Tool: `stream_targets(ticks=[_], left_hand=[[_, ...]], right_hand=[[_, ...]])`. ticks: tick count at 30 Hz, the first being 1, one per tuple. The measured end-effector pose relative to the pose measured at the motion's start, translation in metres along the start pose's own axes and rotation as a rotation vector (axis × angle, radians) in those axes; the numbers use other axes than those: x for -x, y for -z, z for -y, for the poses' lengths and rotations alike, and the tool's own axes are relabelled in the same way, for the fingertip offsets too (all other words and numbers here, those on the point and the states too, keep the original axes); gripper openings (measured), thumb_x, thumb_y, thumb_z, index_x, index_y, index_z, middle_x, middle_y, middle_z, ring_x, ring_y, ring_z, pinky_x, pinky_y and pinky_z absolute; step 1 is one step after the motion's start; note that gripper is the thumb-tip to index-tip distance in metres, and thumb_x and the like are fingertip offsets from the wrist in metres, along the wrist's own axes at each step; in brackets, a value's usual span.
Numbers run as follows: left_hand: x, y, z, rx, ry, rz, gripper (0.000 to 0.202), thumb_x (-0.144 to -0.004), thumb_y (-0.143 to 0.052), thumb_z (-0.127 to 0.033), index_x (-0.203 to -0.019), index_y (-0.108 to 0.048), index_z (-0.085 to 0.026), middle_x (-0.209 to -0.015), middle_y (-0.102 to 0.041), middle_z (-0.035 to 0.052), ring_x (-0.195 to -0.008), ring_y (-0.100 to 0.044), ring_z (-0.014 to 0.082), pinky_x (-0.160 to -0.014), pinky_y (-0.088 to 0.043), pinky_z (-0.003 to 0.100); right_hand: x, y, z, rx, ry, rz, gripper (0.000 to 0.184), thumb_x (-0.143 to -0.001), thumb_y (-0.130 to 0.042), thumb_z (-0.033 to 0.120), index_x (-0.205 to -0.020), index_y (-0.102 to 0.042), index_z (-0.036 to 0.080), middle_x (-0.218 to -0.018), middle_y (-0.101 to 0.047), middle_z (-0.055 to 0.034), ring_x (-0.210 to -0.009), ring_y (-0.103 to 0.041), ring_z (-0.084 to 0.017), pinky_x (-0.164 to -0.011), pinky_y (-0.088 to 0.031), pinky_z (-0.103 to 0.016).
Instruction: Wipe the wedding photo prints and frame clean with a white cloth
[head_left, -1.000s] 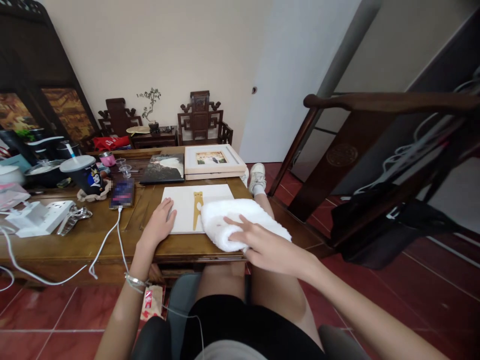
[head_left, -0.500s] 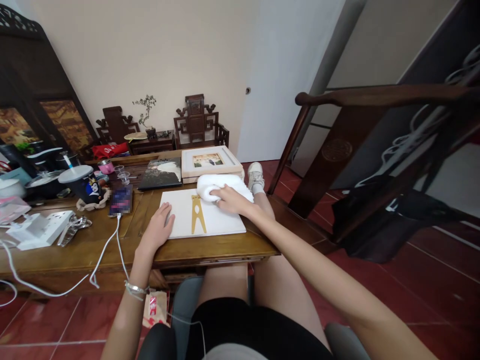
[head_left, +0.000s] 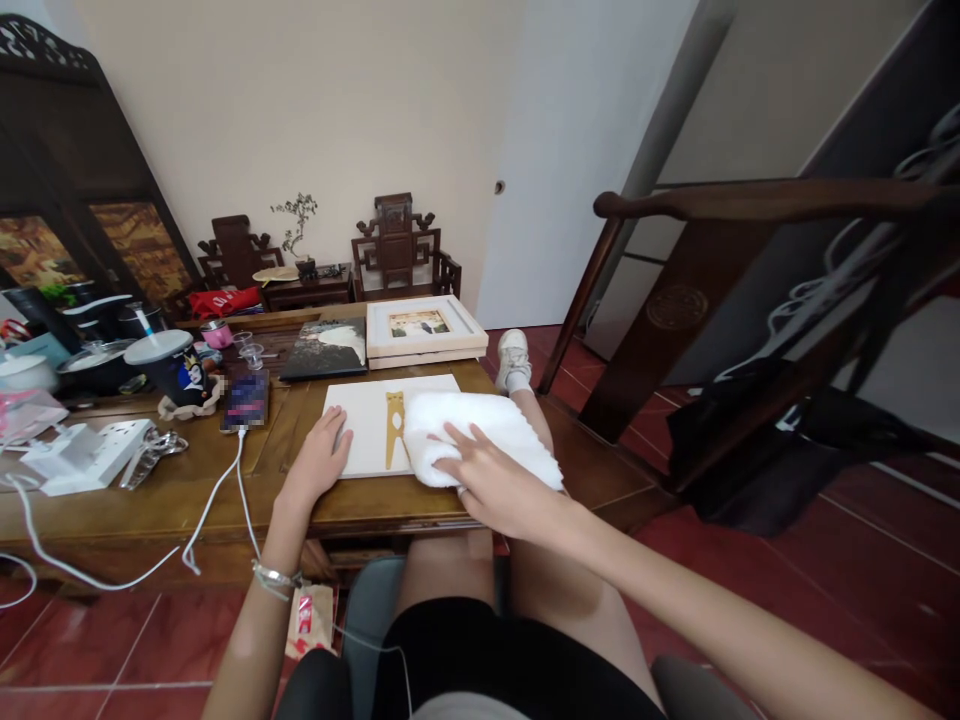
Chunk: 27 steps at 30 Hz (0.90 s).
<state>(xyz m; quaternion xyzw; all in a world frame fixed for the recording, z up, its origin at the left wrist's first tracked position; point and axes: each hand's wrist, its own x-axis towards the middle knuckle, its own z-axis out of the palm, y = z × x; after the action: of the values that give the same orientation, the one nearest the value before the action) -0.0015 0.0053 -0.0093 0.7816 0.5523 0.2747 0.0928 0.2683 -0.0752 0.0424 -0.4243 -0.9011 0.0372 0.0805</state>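
A white board with a painted or stuck-on golden figure (head_left: 394,440) lies flat at the table's front edge. My left hand (head_left: 321,455) rests on the left edge of this white board (head_left: 360,435), fingers stretched out and flat. In my right hand (head_left: 499,480) is a folded, fluffy white cloth (head_left: 495,415), pressed onto the board's right half. The cloth hides that half and part of the golden figure, and it hangs past the board's right edge. Some of my right fingertips sink into the cloth.
Behind the board lie a dark picture (head_left: 326,348) and a framed picture (head_left: 427,330). To the left are a phone (head_left: 245,400) on a white cable, a lidded cup with a straw (head_left: 172,370) and a power strip (head_left: 105,455). A wooden chair (head_left: 675,300) stands right.
My right hand has drawn the white cloth toward me and to the right, down to the board's front edge. My left hand has stayed on the board's left edge.
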Motion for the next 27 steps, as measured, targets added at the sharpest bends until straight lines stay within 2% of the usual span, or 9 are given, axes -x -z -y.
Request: stream_targets(ticks=[3, 6, 9, 12, 17, 20, 22, 24, 27], left_hand=[[0.000, 0.000, 0.000, 0.003, 0.003, -0.004, 0.051, -0.093, -0.039, -0.036, -0.131, -0.055, -0.006, -0.146, -0.046, 0.0193, -0.140, -0.038, 0.0265, -0.118, -0.026, 0.043], [0.000, 0.000, 0.000, 0.001, 0.004, -0.006, 0.052, -0.093, -0.038, -0.036, -0.130, -0.055, -0.003, -0.146, -0.046, 0.0213, -0.140, -0.038, 0.0271, -0.118, -0.026, 0.043], [-0.001, 0.000, 0.001, 0.000, 0.002, -0.005, 0.054, -0.093, -0.038, -0.036, -0.129, -0.055, -0.001, -0.145, -0.046, 0.0226, -0.140, -0.038, 0.0275, -0.118, -0.026, 0.043], [-0.001, 0.000, 0.001, -0.009, -0.008, -0.007, 0.052, -0.092, -0.038, -0.037, -0.130, -0.055, -0.005, -0.146, -0.047, 0.0199, -0.140, -0.039, 0.0268, -0.118, -0.027, 0.044], [-0.001, 0.000, 0.001, -0.011, -0.011, -0.008, 0.053, -0.093, -0.037, -0.038, -0.129, -0.056, -0.005, -0.145, -0.047, 0.0204, -0.140, -0.039, 0.0269, -0.118, -0.027, 0.042], [-0.001, -0.002, 0.003, -0.007, -0.018, -0.016, 0.051, -0.092, -0.038, -0.038, -0.130, -0.056, -0.008, -0.145, -0.048, 0.0179, -0.140, -0.039, 0.0267, -0.117, -0.028, 0.044], [-0.001, -0.003, 0.003, -0.001, -0.024, -0.019, 0.050, -0.092, -0.038, -0.037, -0.130, -0.056, -0.009, -0.145, -0.049, 0.0167, -0.140, -0.039, 0.0268, -0.117, -0.028, 0.045], [-0.001, -0.003, 0.003, 0.004, -0.024, -0.014, 0.050, -0.092, -0.038, -0.036, -0.130, -0.055, -0.009, -0.146, -0.048, 0.0172, -0.140, -0.038, 0.0270, -0.117, -0.028, 0.046], [-0.001, -0.003, 0.002, -0.002, -0.012, -0.004, 0.051, -0.092, -0.038, -0.035, -0.131, -0.055, -0.006, -0.146, -0.046, 0.0195, -0.141, -0.038, 0.0270, -0.118, -0.027, 0.044]], right_hand=[[-0.009, -0.003, -0.019, -0.044, 0.031, -0.042, 0.046, -0.071, -0.044, -0.001, -0.110, -0.066, 0.010, -0.136, -0.055, -0.0225, -0.140, -0.036, -0.033, -0.113, -0.028, -0.053], [-0.033, -0.006, -0.048, -0.037, 0.058, -0.070, 0.046, -0.071, -0.044, -0.001, -0.109, -0.066, 0.011, -0.131, -0.060, -0.0203, -0.140, -0.036, -0.029, -0.113, -0.029, -0.051], [-0.059, -0.007, -0.071, -0.013, 0.036, -0.089, 0.046, -0.072, -0.044, -0.001, -0.111, -0.066, 0.011, -0.124, -0.066, -0.0172, -0.139, -0.038, -0.030, -0.110, -0.033, -0.051], [-0.078, -0.011, -0.082, -0.015, -0.005, -0.110, 0.047, -0.074, -0.044, -0.001, -0.114, -0.065, 0.011, -0.124, -0.066, -0.0168, -0.137, -0.041, -0.030, -0.110, -0.031, -0.051], [-0.077, -0.017, -0.067, 0.004, -0.060, -0.103, 0.050, -0.073, -0.042, -0.002, -0.118, -0.061, 0.007, -0.116, -0.067, -0.0197, -0.139, -0.037, -0.032, -0.110, -0.028, -0.054], [-0.059, -0.015, -0.046, 0.015, -0.066, -0.081, 0.047, -0.073, -0.042, 0.000, -0.114, -0.063, 0.007, -0.109, -0.068, -0.0202, -0.137, -0.039, -0.034, -0.108, -0.030, -0.054], [-0.042, -0.008, -0.034, -0.008, -0.028, -0.061, 0.044, -0.071, -0.042, -0.001, -0.106, -0.065, 0.010, -0.101, -0.069, -0.0170, -0.133, -0.043, -0.032, -0.107, -0.031, -0.049], [-0.024, 0.002, -0.027, -0.055, 0.029, -0.037, 0.042, -0.068, -0.041, -0.001, -0.096, -0.067, 0.015, -0.089, -0.068, -0.0113, -0.123, -0.052, -0.030, -0.102, -0.036, -0.042], [-0.003, 0.015, -0.025, -0.111, 0.077, 0.006, 0.038, -0.065, -0.041, 0.000, -0.086, -0.066, 0.019, -0.074, -0.064, -0.0044, -0.091, -0.063, -0.026, -0.088, -0.043, -0.035]])
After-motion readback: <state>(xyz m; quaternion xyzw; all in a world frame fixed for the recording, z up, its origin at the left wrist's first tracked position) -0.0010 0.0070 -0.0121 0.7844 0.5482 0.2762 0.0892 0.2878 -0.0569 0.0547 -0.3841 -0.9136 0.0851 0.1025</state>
